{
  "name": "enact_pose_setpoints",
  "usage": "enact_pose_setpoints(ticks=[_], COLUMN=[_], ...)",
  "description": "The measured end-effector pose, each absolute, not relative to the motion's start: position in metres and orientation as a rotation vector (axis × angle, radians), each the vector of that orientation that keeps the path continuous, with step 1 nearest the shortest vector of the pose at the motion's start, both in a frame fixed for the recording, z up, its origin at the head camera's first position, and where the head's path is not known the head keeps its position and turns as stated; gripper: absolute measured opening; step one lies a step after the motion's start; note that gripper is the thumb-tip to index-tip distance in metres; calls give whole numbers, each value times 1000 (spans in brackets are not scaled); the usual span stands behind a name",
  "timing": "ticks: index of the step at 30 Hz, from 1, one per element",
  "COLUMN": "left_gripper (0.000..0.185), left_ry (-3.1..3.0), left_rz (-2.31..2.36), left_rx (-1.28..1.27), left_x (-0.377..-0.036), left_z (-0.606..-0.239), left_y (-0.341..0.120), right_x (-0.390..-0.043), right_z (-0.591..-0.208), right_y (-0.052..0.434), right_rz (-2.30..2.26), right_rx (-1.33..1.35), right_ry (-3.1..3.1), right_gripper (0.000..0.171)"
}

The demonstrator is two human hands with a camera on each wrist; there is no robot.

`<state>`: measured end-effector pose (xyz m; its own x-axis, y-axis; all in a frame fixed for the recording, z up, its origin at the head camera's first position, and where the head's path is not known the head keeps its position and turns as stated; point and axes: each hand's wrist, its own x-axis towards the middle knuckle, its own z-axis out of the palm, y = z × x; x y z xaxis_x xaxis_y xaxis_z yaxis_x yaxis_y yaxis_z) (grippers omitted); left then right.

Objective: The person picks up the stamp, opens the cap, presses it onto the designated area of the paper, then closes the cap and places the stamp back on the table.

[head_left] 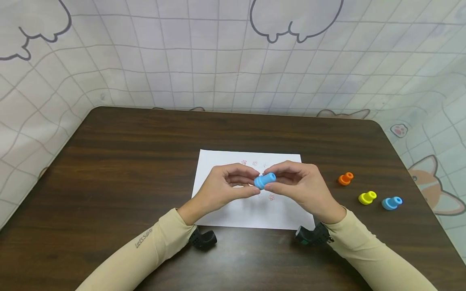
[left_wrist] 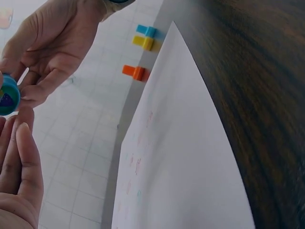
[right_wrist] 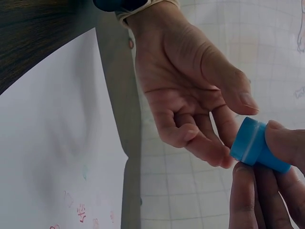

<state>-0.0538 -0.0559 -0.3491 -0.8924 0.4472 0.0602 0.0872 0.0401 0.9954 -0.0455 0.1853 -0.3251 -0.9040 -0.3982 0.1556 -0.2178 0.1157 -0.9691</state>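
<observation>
Between both hands, above the paper, is a light-blue stamp [head_left: 264, 180], tilted with its narrow handle up and to the right. My right hand [head_left: 303, 186] pinches it between thumb and fingers near the handle. My left hand [head_left: 223, 184] is beside its wide end, fingers loosely bent; in the right wrist view the left thumb stands apart from the stamp [right_wrist: 251, 143]. A dark pattern shows in the wide end of the stamp [left_wrist: 9, 98] in the left wrist view. Small red and green prints mark the white paper [head_left: 225, 212] under the hands.
Right of the paper on the dark wooden table [head_left: 109, 173] stand an orange stamp [head_left: 345, 179], a yellow stamp [head_left: 367, 197] and a second blue stamp [head_left: 392, 203]. A white gridded curtain [head_left: 204, 60] with cartoon drawings surrounds the table's back and sides.
</observation>
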Motion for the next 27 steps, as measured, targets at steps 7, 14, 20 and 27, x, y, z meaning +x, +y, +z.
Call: enact_pose_setpoints(ticks=[7,14,20,27], left_gripper=[37,31,40,61], left_ry=[2173,2439,2684,2872], left_rz=[1873,1741,1569,1200], left_rx=[571,581,675,698], left_x=[-58,-64,-66,-71], left_z=[-348,-344,-340,-341], left_y=[-60,-69,-84,-98], right_x=[-48,-47,-48,-46], right_z=[-325,-327,-329,-327], right_y=[191,209,227,247], right_rz=[-1864,-1894,-1853,-1730], right_rx=[-585,-474,-436,-366], right_ry=[2322,2382,2471,2607], right_gripper=[28,31,31,30])
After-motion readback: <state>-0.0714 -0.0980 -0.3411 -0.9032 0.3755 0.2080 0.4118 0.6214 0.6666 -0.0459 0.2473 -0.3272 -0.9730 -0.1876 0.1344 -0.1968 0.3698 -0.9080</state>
